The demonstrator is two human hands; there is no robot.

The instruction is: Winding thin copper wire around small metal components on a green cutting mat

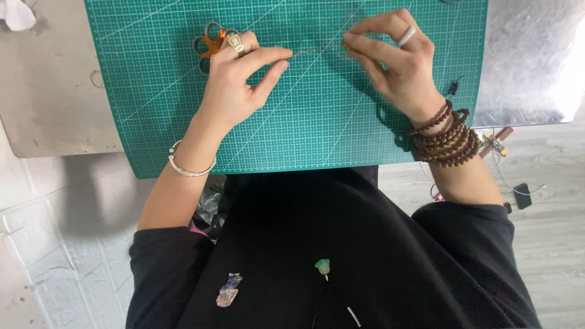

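Note:
A thin pale thread (317, 50) stretches between my two hands above a green cutting mat (292, 128). My left hand (234, 82) pinches one end between thumb and forefinger; it wears a gold ring and a silver bangle. My right hand (396, 58) pinches the other end with its fingertips; it wears a white ring, and brown bead bracelets (448, 137) wrap the wrist. Orange-handled scissors (210, 42) lie on the mat, partly hidden behind my left hand.
The mat lies on a grey metal table (49, 91). A small dark bead (454, 86) sits near the mat's right edge. Cables and small items (506, 164) lie on the pale floor at right. A green pendant (323, 267) hangs on my black top.

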